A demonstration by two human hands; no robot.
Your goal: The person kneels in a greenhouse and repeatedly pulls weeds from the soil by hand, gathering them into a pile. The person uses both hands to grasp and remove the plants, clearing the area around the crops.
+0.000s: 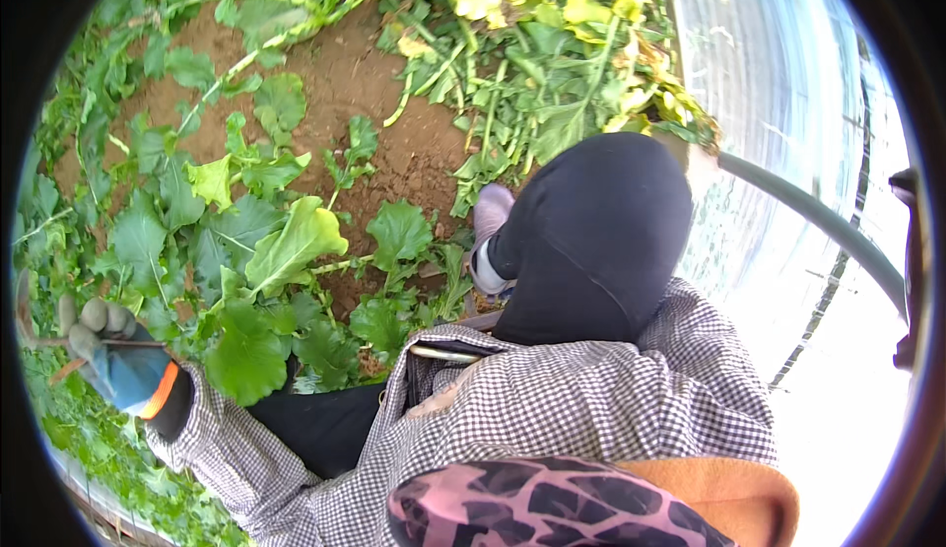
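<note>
My left hand (111,351), in a blue-and-grey work glove with an orange cuff, is at the far left among leafy green plants. Its fingers curl around a thin, brownish hand tool (137,343), whose exact kind I cannot make out at the blurred rim. Broad leaves (247,351) of a leafy vegetable stand just right of the glove, by my checked sleeve (229,436). My right hand is out of view. Before me are my bent knee (599,229) in black trousers and my foot (493,211) in a pinkish shoe on the ground.
Wilted, yellowing plants (517,81) lie heaped ahead of my knee. Brown soil (347,66) shows between the rows. Translucent plastic sheeting (761,81) rises on the right, with a grey pipe (820,218) against it. A phone-like object (443,355) sits in my pocket.
</note>
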